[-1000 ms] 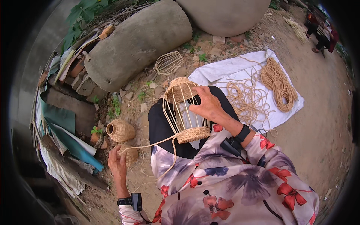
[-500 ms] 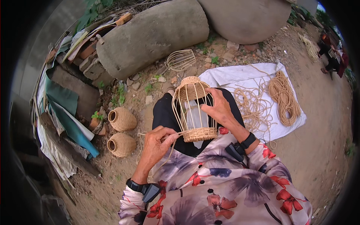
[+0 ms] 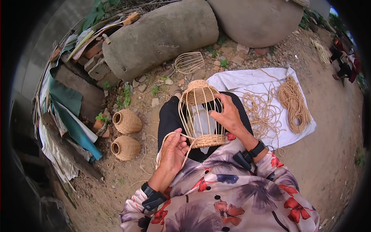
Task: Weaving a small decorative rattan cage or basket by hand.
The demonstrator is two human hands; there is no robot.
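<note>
A half-woven basket (image 3: 208, 142) rests between my knees, its woven bands at the top and bottom joined by thin bare ribs. My right hand (image 3: 228, 115) grips the ribs on its right side, with the thumb at the front. At the lower left of the basket, my left hand (image 3: 174, 150) has its fingers curled, palm turned up. A tan cord (image 3: 186, 156) loops around this hand and runs to the basket's lower woven band. The cord's slack trails onto the ground at the left.
Two small round woven pots (image 3: 126, 147) stand on the dirt to the left. On a white sheet (image 3: 228, 79) at the right lie a coil of cord (image 3: 295, 104) and loose strands. Beyond my knees are another rib frame (image 3: 188, 62) and a concrete cylinder (image 3: 162, 38). Another person (image 3: 344, 63) is at far right.
My left hand has turned palm up and moved slightly right and down, with the cord now looped around it. My right hand keeps its hold on the basket.
</note>
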